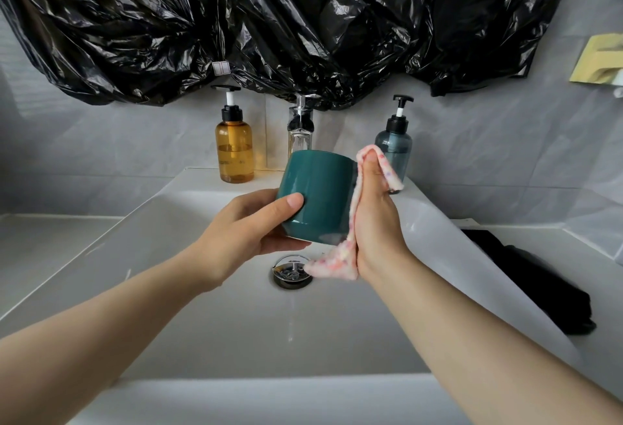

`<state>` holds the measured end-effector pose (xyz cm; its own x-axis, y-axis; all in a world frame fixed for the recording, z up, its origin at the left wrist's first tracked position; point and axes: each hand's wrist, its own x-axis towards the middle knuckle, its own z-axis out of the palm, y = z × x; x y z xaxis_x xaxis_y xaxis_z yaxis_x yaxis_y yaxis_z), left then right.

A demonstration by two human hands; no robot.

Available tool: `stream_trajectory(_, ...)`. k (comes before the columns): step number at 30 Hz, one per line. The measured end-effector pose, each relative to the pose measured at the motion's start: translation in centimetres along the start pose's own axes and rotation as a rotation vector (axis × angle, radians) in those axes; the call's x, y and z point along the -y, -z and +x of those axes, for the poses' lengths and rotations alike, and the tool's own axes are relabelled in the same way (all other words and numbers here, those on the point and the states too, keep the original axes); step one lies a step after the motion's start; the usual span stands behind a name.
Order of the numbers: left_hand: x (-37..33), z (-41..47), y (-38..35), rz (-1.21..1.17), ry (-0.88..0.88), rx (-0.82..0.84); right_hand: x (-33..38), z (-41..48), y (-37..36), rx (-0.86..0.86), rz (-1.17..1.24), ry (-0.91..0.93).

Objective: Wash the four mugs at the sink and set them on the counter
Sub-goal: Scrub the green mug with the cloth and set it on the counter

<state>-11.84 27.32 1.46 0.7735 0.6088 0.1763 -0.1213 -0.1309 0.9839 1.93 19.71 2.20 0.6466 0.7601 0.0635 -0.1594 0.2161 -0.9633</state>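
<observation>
Over the white sink basin (pixel 215 316) I hold a teal mug (pixel 320 195), tilted with its base toward me. My left hand (pixel 256 225) grips its lower left side, thumb across the wall. My right hand (pixel 374 222) presses a pink speckled cloth (pixel 340 264) against the mug's right side; the cloth wraps over my thumb and hangs down toward the drain (pixel 292 272). The mug's handle and mouth are hidden. No other mugs are in view.
An amber pump bottle (pixel 235 151), a chrome tap (pixel 300 127) and a blue-grey pump bottle (pixel 393 146) stand along the back ledge. Black plastic sheeting (pixel 269 19) covers the wall above. A black cloth (pixel 526 276) lies on the counter at right.
</observation>
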Motion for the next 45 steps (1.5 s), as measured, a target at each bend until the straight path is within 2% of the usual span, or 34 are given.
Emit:
stream_trajectory(2, 0.0, 0.1, -0.1, -0.088, 0.025, -0.024, 0.1, -0.1, 0.0, 0.05, 0.009, 0.001)
stream_trajectory(6, -0.3, 0.4, -0.1, -0.328, 0.037, -0.135, -0.1, -0.9, 0.1, 0.139, -0.231, 0.256)
stream_trajectory(10, -0.5, 0.5, -0.2, -0.283, 0.044, -0.139, -0.7, -1.1, -0.5, 0.113, -0.25, 0.449)
stream_trajectory(15, 0.3, 0.3, -0.3, -0.021, 0.017, -0.072, 0.0, -1.1, 0.0, 0.006, -0.198, 0.426)
stream_trajectory(20, 0.2, 0.2, -0.3, -0.075, 0.021, -0.002, 0.5, -0.2, 0.4, -0.18, 0.017, 0.284)
stream_trajectory(25, 0.1, 0.4, -0.3, -0.199, 0.068, 0.022, 0.0, -0.5, -0.1, -0.079, 0.006, 0.239)
stream_trajectory(29, -0.2, 0.5, -0.3, -0.317, 0.058, -0.057, 0.0, -1.2, -0.2, 0.089, -0.164, 0.344)
stream_trajectory(32, -0.1, 0.6, -0.3, -0.289, 0.061, -0.094, -0.3, -1.7, -0.4, 0.143, -0.23, 0.456)
stream_trajectory(35, 0.1, 0.6, -0.2, -0.166, 0.071, -0.037, -0.4, -1.5, -0.4, 0.119, -0.224, 0.494)
stream_trajectory(38, 0.5, 0.4, -0.2, -0.061, 0.067, 0.066, 0.0, -0.9, -0.1, 0.022, -0.155, 0.495)
stream_trajectory(45, 0.2, -0.1, 0.0, -0.128, 0.03, 0.127, 0.7, -0.7, 0.3, -0.033, -0.055, 0.495)
